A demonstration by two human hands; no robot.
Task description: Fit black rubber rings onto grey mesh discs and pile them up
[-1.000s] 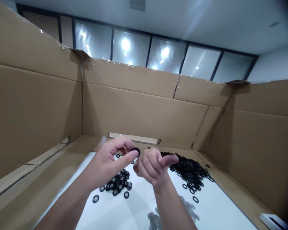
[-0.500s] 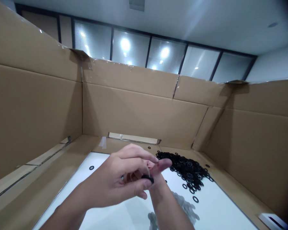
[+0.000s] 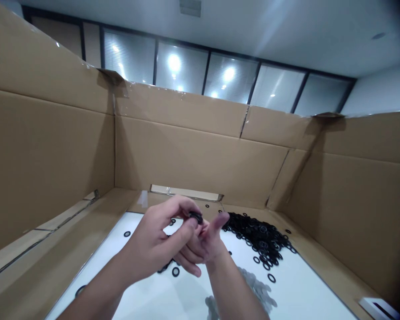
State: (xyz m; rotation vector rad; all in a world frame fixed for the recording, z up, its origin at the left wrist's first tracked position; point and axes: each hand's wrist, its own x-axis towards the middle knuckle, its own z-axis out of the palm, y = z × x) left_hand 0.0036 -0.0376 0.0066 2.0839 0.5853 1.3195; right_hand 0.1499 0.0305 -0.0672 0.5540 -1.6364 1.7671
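Between the thumb and forefinger of my left hand (image 3: 160, 235) is a small black ring (image 3: 196, 217), gripped above the white board (image 3: 146, 298). My right hand (image 3: 205, 249) is right beside and partly behind it, palm turned up. Its thumb sticks up and its fingers stretch out to the left beneath my left hand; whether anything lies in that palm is hidden. A black ring (image 3: 175, 271) rests on the board below the hands, next to several others partly covered by the left hand.
A big heap of black rings (image 3: 262, 235) covers the board's far right. Translucent grey discs (image 3: 258, 286) lie near the right forearm. Single rings (image 3: 127, 234) sit at the left. Tall cardboard walls (image 3: 200, 164) surround the board; a white box (image 3: 380, 307) stands lower right.
My left hand has tilted up, lifting the pinched ring up and slightly left. More of my right hand now shows, shifted a little left, along with rings on the board formerly covered.
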